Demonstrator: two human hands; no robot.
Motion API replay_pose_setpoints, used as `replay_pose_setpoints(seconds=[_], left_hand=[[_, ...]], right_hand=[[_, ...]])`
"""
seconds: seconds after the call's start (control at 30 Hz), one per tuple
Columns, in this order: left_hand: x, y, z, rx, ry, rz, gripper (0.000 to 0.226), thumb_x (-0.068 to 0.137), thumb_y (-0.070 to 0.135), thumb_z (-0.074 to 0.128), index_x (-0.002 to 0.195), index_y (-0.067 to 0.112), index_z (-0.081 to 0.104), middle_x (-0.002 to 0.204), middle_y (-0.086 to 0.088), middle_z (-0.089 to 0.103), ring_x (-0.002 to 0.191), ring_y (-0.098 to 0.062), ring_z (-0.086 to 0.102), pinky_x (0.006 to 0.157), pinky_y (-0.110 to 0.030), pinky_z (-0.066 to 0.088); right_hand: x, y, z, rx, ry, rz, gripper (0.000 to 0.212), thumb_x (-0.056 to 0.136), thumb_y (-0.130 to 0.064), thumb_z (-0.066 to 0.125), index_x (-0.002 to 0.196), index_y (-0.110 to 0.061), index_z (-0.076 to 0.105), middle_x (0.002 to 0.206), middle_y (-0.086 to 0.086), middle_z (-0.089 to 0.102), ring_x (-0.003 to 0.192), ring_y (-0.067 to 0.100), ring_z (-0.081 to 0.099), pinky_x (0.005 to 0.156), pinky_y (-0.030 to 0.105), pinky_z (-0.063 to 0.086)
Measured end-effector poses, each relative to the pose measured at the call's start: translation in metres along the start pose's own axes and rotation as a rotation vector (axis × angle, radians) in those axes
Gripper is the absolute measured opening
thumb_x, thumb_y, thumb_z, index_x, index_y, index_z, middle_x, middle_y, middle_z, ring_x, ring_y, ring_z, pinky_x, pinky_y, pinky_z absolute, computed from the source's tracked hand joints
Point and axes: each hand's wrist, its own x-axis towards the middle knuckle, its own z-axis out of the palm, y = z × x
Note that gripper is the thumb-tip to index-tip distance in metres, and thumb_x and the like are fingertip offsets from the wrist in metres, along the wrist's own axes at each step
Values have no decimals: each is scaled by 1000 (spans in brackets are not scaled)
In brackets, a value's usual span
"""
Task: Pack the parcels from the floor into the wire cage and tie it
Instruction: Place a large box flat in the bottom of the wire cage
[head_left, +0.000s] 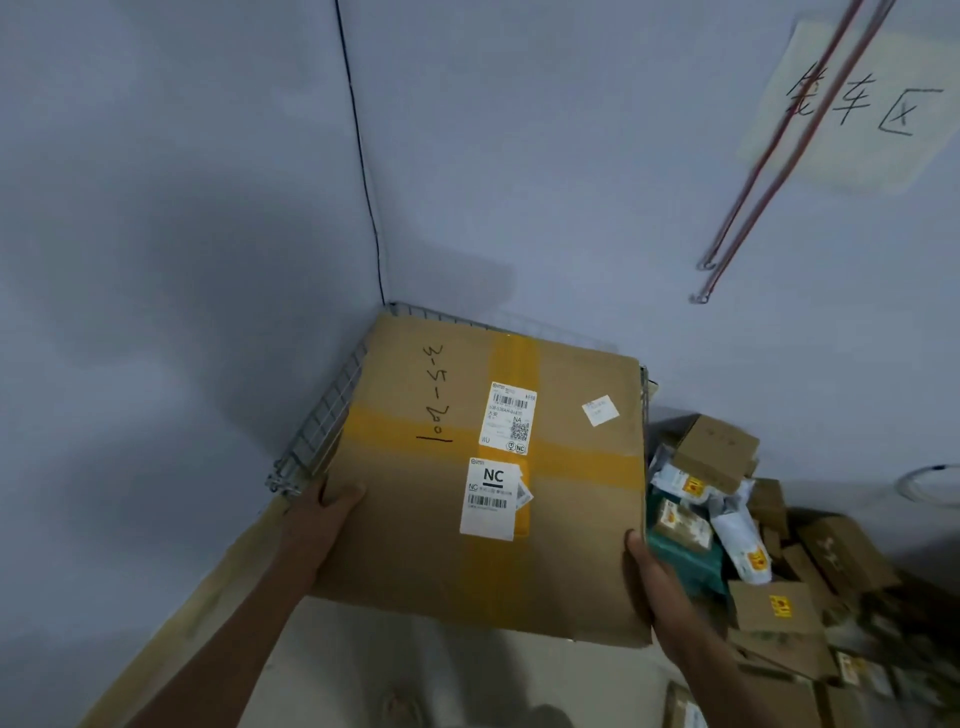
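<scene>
A large flat cardboard box with crossed yellow tape, white labels and black handwriting fills the middle of the view. My left hand grips its left edge and my right hand grips its right edge. The box is held over the wire cage, which stands in the room's corner; only the cage's left and far rims show around the box. What lies inside the cage is hidden by the box.
A heap of parcels, small cardboard boxes and plastic mailers, lies on the floor to the right. Two red hooked rods hang on the right wall over a handwritten paper sign. A flattened cardboard sheet lies along the left wall.
</scene>
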Motion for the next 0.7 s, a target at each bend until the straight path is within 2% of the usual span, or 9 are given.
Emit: replay_pose_setpoints(seconds=[0.1, 0.17, 0.2, 0.27, 0.33, 0.4, 0.47, 0.57, 0.7], left_hand=[[34, 2, -15, 12, -39, 41, 91, 68, 76, 71, 143, 26, 56, 128, -1, 67, 110, -28, 66, 100, -56, 54], [47, 4, -20, 45, -65, 39, 85, 78, 73, 71, 147, 26, 53, 129, 1, 65, 110, -27, 65, 99, -53, 54], [55, 0, -22, 59, -83, 37, 83, 81, 72, 69, 148, 26, 52, 128, 0, 65, 109, -26, 66, 97, -51, 56], [68, -7, -26, 100, -120, -10, 79, 87, 67, 67, 150, 23, 50, 130, -5, 65, 109, -29, 66, 95, -46, 55], [87, -15, -26, 132, -140, -58, 80, 86, 69, 67, 149, 21, 52, 131, -7, 65, 110, -31, 66, 98, -48, 55], [101, -18, -22, 146, -174, -87, 75, 89, 64, 67, 148, 19, 52, 131, -7, 66, 108, -28, 66, 99, -50, 55], [121, -28, -17, 190, -216, -105, 72, 96, 53, 65, 154, 17, 43, 141, -11, 60, 115, -31, 63, 101, -50, 53], [152, -52, -16, 267, -202, -203, 80, 94, 61, 61, 158, 20, 37, 152, -10, 51, 132, -34, 55, 110, -51, 46], [191, -64, -23, 352, -157, -317, 71, 92, 68, 57, 145, 20, 56, 130, -5, 67, 112, -28, 65, 103, -49, 52]], right_hand=[[9, 10, 37, 45, 88, 55, 57, 95, -61, 56, 131, -17, 59, 130, 15, 63, 113, 34, 60, 105, 50, 47], [22, 23, 56, 22, 134, 83, 80, 83, -75, 58, 135, -14, 59, 135, 14, 61, 119, 36, 58, 110, 55, 43], [18, 24, 67, 18, 140, 94, 84, 81, -75, 60, 138, -13, 59, 137, 16, 60, 122, 37, 57, 111, 56, 41], [13, 23, 84, 16, 163, 128, 68, 96, -59, 55, 140, -7, 56, 140, 19, 56, 127, 39, 53, 113, 51, 38], [20, 27, 93, -9, 188, 192, 57, 105, -45, 47, 142, -3, 53, 143, 22, 53, 130, 40, 50, 112, 49, 35], [31, 37, 104, -33, 177, 243, 58, 103, -46, 49, 141, -3, 55, 144, 21, 53, 131, 40, 50, 116, 49, 35], [52, 53, 109, -52, 183, 286, 58, 102, -43, 53, 141, -1, 55, 147, 22, 51, 133, 40, 49, 118, 51, 33], [76, 52, 123, -126, 197, 274, 51, 107, -35, 46, 143, 0, 52, 149, 26, 48, 138, 41, 45, 121, 50, 28], [122, 35, 148, -357, 167, 263, 56, 110, -40, 27, 142, -5, 56, 139, 28, 58, 128, 43, 54, 114, 49, 37]])
